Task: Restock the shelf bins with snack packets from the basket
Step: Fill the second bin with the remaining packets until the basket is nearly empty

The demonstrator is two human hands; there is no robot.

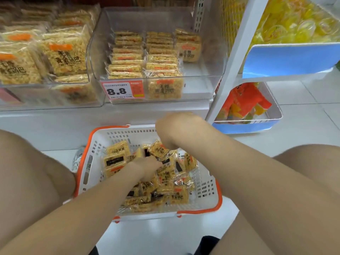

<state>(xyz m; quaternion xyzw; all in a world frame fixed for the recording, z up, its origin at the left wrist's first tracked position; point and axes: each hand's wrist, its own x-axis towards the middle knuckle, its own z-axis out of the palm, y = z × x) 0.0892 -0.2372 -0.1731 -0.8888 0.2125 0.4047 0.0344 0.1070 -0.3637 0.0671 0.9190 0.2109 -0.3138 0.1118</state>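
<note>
Hazard: packets (117, 161) crushed or spilt from basket (206, 205) by hasty grabbing; left hand (147, 167) fingers buried, right hand (173, 127) blurred, grips indiscernible.

A white basket (117, 134) with an orange rim sits on the floor below the shelf. It is heaped with small clear snack packets (181, 196) of yellow puffed-rice squares — jumbled, some face down. Above, the clear middle shelf bin (201, 76) holds stacked packets (127, 59) in rows across its left and centre — the left bin (36, 100) is packed full.
</note>
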